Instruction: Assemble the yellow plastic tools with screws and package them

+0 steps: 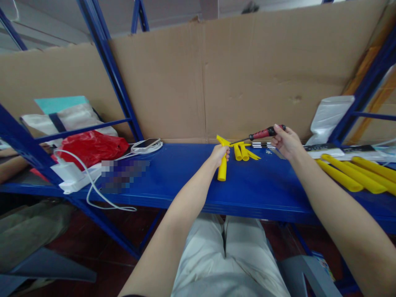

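Observation:
My left hand (220,154) is closed around a yellow plastic piece (222,172) with a tube-like handle and a wider, angled head, held over the blue shelf. In my right hand (287,142) is a screwdriver (262,133) with a red and black handle, gripped near the handle's end. Its shaft points left, and the tip meets the yellow piece's head beside my left fingers; the exact contact is too small to make out. Just behind and to the right lie several smaller yellow pieces (244,153).
Long yellow tubes (349,175) lie at the right, near white packages (328,150). Small bits (268,152) lie near my right hand. At left are a phone (147,143) on a coiled cable, a red bag (93,146) and a power strip (82,181). Cardboard (247,74) stands behind; another person's arm (12,165) shows far left.

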Tool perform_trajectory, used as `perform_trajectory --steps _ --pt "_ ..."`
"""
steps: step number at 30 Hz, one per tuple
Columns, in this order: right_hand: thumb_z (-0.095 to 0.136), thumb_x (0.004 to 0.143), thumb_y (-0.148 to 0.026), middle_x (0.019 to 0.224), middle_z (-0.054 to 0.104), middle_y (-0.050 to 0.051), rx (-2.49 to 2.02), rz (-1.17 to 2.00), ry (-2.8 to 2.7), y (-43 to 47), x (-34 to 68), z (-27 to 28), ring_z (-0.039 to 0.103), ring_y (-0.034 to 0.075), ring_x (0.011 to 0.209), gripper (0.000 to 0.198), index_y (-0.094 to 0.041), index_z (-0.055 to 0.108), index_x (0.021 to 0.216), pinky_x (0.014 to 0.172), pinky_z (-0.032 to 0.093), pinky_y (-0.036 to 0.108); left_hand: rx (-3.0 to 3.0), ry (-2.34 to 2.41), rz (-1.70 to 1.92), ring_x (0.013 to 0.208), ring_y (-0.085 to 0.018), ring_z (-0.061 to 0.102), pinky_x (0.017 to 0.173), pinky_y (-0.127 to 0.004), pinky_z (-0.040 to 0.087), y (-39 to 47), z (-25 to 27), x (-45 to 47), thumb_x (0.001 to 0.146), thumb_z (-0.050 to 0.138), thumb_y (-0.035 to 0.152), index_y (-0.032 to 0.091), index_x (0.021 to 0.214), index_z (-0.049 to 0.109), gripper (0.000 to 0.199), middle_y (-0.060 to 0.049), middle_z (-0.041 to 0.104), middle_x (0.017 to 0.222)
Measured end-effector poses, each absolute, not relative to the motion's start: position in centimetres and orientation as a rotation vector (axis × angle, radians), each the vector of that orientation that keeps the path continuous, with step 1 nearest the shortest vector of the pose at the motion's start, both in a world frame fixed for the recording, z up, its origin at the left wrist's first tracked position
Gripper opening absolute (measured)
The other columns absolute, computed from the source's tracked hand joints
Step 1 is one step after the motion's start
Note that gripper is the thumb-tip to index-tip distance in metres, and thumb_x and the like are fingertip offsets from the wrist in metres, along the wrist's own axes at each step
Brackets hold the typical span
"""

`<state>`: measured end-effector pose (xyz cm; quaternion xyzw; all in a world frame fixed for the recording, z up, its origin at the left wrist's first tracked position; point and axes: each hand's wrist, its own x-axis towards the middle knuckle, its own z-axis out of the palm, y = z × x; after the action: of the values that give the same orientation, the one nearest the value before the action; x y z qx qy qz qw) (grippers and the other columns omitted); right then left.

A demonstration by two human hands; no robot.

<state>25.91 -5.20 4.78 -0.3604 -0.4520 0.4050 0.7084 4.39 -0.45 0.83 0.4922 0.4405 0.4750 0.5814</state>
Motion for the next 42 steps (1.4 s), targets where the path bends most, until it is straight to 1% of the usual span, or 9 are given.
perform_trajectory --steps 7,11,14,19,26,31,34,36,42 --pt "0.079 0.059 -0.039 0.037 0.032 -0.01 -0.829 0.841 -0.913 -4.9 25.9 4.4 0.032 0.005 0.033 0.046 -0.022 0.036 0.062 0.032 0.029 0.018 1.132 1.034 1.107 0.034 -0.005 0.032 0.041 -0.021 0.025 -2.3 1.9 4.7 0.079 0.046 0.003 0.018 0.064 0.041 0.021 0.005 0.038 0.046" --pt "0.079 0.058 -0.041 0.037 0.031 -0.011 -0.864 0.777 -0.89 -4.6 25.9 4.2 0.032 0.005 0.033 0.046 -0.022 0.037 0.063 0.03 0.028 0.017 1.126 1.032 1.116 0.032 -0.004 0.032 0.039 -0.021 0.025 -2.8 2.3 4.9 0.079 0.043 0.001 0.018 0.063 0.041 0.023 0.005 0.038 0.045" --pt "0.078 0.058 -0.043 0.038 0.03 -0.011 -0.895 0.723 -0.886 -4.4 25.9 4.1 0.032 0.005 0.032 0.048 -0.022 0.035 0.062 0.029 0.028 0.018 1.111 1.045 1.121 0.032 -0.004 0.032 0.039 -0.019 0.025 -2.8 2.3 4.9 0.079 0.045 0.002 0.018 0.063 0.041 0.023 0.006 0.039 0.045" --pt "0.077 0.06 -0.04 0.04 0.031 -0.011 -0.94 0.659 -0.851 -4.5 25.6 4.1 0.032 0.004 0.032 0.047 -0.021 0.034 0.062 0.028 0.028 0.017 1.119 1.058 1.099 0.032 -0.004 0.032 0.039 -0.018 0.025 -2.8 2.3 4.8 0.077 0.044 0.002 0.017 0.064 0.041 0.02 0.007 0.038 0.044" --pt "0.074 0.064 -0.042 0.042 0.03 -0.011 -0.897 0.69 -0.938 -4.6 25.9 4.4 0.033 0.004 0.035 0.036 -0.02 0.045 0.066 0.034 0.036 0.018 1.161 1.047 1.068 0.032 -0.004 0.031 0.039 -0.018 0.024 -2.7 2.2 4.7 0.077 0.043 0.001 0.017 0.064 0.041 0.021 0.007 0.038 0.043" --pt "0.072 0.068 -0.035 0.044 0.039 -0.009 -0.845 0.793 -1.01 -5.1 25.7 4.8 0.042 0.006 0.04 0.027 -0.02 0.051 0.074 0.041 0.041 0.019 1.168 1.06 1.08 0.031 -0.004 0.032 0.039 -0.018 0.025 -2.6 2.2 4.7 0.078 0.041 0.001 0.017 0.064 0.04 0.022 0.007 0.037 0.042" --pt "0.07 0.07 -0.035 0.047 0.043 -0.007 -0.839 0.805 -1.076 -5.3 25.6 4.9 0.045 0.007 0.042 0.027 -0.02 0.048 0.075 0.043 0.042 0.02 1.173 1.055 1.08 0.031 -0.004 0.032 0.039 -0.019 0.025 -2.6 2.2 4.7 0.078 0.041 0.001 0.017 0.064 0.039 0.022 0.008 0.037 0.042" --pt "0.069 0.071 -0.037 0.047 0.043 -0.008 -0.857 0.791 -1.106 -5.3 25.7 4.8 0.046 0.007 0.042 0.029 -0.021 0.046 0.074 0.044 0.042 0.02 1.169 1.054 1.078 0.031 -0.004 0.032 0.039 -0.019 0.025 -2.6 2.2 4.7 0.078 0.041 0.001 0.017 0.065 0.04 0.021 0.007 0.038 0.043" --pt "0.071 0.069 -0.04 0.044 0.039 -0.01 -0.866 0.787 -1.065 -5.1 25.7 4.7 0.041 0.006 0.038 0.035 -0.021 0.042 0.072 0.04 0.039 0.019 1.181 1.054 1.074 0.031 -0.005 0.032 0.038 -0.019 0.025 -2.7 2.2 4.8 0.078 0.04 0.001 0.017 0.065 0.041 0.021 0.007 0.038 0.043"
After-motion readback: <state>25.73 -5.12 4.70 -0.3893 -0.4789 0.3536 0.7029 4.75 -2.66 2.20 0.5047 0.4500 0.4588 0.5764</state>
